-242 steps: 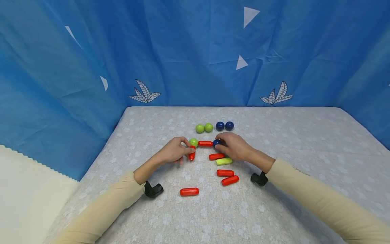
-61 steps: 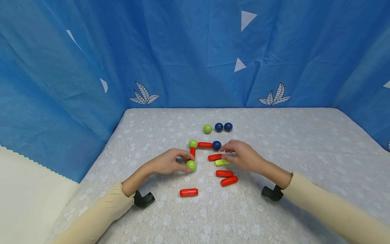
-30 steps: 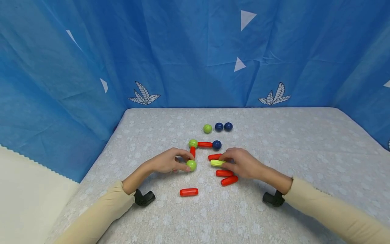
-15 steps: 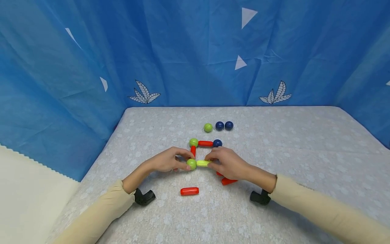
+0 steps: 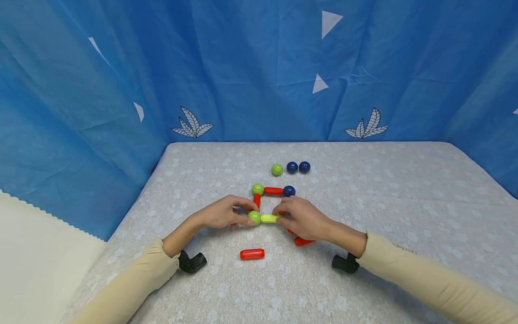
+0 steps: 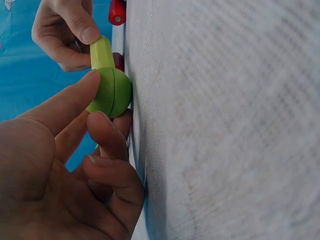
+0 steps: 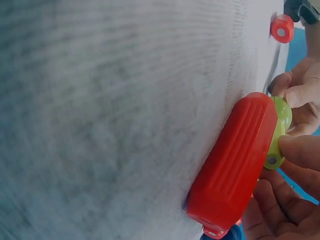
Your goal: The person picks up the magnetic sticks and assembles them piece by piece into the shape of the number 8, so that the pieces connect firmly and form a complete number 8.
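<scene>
My left hand (image 5: 221,213) pinches a green ball (image 5: 254,218) between thumb and fingers on the cloth. My right hand (image 5: 304,218) pinches a yellow-green magnetic rod (image 5: 269,218), and its free end meets the right side of that ball, as the left wrist view also shows the rod (image 6: 102,54) against it. A red rod (image 5: 256,201) runs back from the held ball to a second green ball (image 5: 257,189). From there another red rod (image 5: 273,191) reaches a navy ball (image 5: 289,191) at the right.
Behind stand a loose green ball (image 5: 277,169) and two navy balls (image 5: 292,168). One red rod (image 5: 252,254) lies nearer the front. More red rods, like this one (image 5: 304,241), are partly hidden under my right hand. A blue curtain (image 5: 259,72) hangs behind the table.
Over these seconds a green ball has left the back row and joined the left red rod. My right hand has left the navy ball, picked up the yellow-green rod and carried it left.
</scene>
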A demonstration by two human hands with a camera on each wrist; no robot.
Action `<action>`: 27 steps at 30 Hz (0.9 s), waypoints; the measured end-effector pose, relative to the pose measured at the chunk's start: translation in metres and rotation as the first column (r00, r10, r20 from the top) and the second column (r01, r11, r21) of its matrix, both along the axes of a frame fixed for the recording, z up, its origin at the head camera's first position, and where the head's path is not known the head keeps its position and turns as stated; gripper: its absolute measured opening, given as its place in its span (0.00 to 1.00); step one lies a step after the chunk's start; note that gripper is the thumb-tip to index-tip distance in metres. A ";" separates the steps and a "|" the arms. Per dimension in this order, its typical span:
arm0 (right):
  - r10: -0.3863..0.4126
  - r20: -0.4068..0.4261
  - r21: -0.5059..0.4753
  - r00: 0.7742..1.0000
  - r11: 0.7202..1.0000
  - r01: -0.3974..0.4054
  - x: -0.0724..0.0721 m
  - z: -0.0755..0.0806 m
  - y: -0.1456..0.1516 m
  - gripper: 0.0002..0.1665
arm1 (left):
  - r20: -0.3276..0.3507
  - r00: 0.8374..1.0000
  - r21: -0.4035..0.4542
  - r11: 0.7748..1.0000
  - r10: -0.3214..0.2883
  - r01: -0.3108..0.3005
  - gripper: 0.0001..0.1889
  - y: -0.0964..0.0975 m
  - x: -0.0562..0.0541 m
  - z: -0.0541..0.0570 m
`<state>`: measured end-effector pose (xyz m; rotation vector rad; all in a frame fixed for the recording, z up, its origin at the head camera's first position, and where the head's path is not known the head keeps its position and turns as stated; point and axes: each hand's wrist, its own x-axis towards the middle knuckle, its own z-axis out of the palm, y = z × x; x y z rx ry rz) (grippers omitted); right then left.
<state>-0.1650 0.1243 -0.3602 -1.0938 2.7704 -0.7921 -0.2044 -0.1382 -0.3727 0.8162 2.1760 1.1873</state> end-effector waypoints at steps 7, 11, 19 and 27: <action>-0.007 0.016 0.002 1.000 1.000 0.007 0.001 -0.001 0.000 0.10 | 0.006 1.000 -0.001 1.000 0.010 -0.010 0.16 0.000 0.001 0.001; -0.006 0.015 0.006 1.000 1.000 0.006 0.001 -0.002 0.000 0.10 | 0.005 1.000 -0.005 1.000 0.014 -0.014 0.16 0.000 0.002 0.001; -0.003 0.030 0.004 1.000 1.000 0.003 0.001 -0.003 0.001 0.10 | 0.009 1.000 0.001 1.000 0.009 -0.009 0.16 0.000 0.002 0.001; -0.031 -0.018 -0.045 0.999 0.999 0.030 -0.007 0.001 0.007 0.07 | 0.008 1.000 -0.005 1.000 0.011 -0.011 0.16 0.000 0.002 0.002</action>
